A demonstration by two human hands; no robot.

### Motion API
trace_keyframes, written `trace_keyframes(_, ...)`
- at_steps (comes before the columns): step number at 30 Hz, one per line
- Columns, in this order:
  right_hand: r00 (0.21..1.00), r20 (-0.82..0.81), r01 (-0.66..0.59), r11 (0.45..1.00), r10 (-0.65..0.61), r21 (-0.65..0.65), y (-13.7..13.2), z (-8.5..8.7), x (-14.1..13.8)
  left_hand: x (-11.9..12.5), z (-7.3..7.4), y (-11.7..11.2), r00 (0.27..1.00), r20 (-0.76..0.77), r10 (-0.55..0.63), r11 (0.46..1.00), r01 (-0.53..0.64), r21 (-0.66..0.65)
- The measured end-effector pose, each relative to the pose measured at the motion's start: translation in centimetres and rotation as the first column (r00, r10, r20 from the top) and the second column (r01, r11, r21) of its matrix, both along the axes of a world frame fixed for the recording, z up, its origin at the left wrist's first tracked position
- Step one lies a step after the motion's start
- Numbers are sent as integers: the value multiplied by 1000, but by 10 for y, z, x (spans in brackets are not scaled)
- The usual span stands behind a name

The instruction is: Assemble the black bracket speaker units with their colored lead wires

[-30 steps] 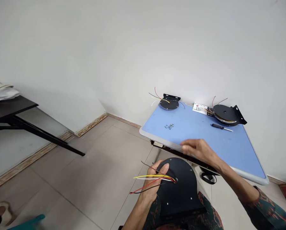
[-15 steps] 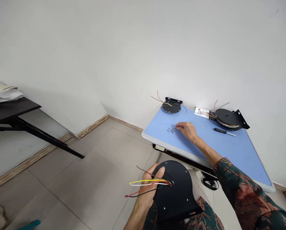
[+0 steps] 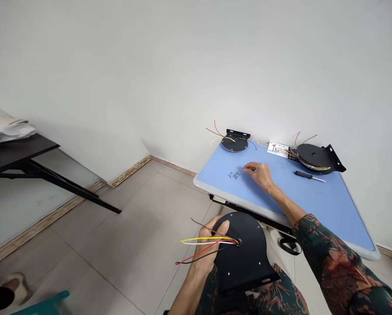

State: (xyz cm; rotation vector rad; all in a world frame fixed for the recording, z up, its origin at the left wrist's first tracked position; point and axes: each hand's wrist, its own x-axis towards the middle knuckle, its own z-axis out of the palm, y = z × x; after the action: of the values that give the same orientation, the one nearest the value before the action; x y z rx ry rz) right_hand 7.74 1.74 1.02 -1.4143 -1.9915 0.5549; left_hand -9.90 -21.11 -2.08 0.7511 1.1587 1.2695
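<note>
My left hand [image 3: 212, 240] grips the left edge of a black round metal housing [image 3: 248, 253] over my lap, thumb on its face. Yellow, white, red, black and brown wires [image 3: 209, 240] come out of a hole near its middle and hang over that hand. My right hand [image 3: 259, 174] is above the blue tabletop with thumb and forefinger pinched together; whatever is between the tips is too small to make out. Just left of those fingertips lies a small pile of silver screws [image 3: 236, 175].
On the blue table [image 3: 317, 210] are a similar black housing with wires [image 3: 235, 143], a thicker black assembly [image 3: 314, 156], a printed card [image 3: 277, 148] and a screwdriver [image 3: 309, 176]. A dark table [image 3: 18, 151] with a splayed leg stands left. A teal object [image 3: 47, 304] is at lower left.
My right hand has drawn slightly away from the screw pile, to the right, with its fingers pinched. My left hand still holds the housing, which sits a little higher in view.
</note>
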Motion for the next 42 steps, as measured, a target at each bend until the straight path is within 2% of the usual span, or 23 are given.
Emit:
trace_keyframes(3, 963, -266, 12, 996, -35, -86, -27, 17, 16, 4, 4, 5, 999, -44, -9, 999, 11, 48)
trace_keyframes(6, 901, -432, -27, 987, -46, -160, -77, 37, 31, 13, 10, 9, 997, -79, -27, 996, 34, 86)
trace_keyframes(10, 907, -420, -50, 986, -21, -157, -145, 49, 43, 29, 18, 11, 992, -113, -56, 990, 70, 121)
trace_keyframes(12, 931, -364, -55, 997, 29, -61, -167, 47, 48, 37, 22, 10, 991, -110, -78, 988, 92, 127)
trace_keyframes(14, 951, -294, -68, 993, 92, 92, -180, 43, 53, 44, 25, 9, 990, -100, -98, 985, 110, 130)
trace_keyframes(18, 971, -170, -102, 934, 169, 343, -191, 38, 64, 56, 31, 5, 988, -92, -124, 979, 137, 151)
trace_keyframes(24, 975, -47, -161, 833, 218, 529, -202, 44, 67, 66, 37, 2, 975, -175, -137, 968, 169, 186)
trace_keyframes(31, 983, 22, -159, 794, 180, 586, -205, 37, 65, 70, 41, -5, 946, -301, -120, 954, 194, 229)
trace_keyframes(42, 980, 171, -187, 764, 102, 618, -209, 30, 61, 70, 42, -11, 940, -322, -112, 959, 187, 212)
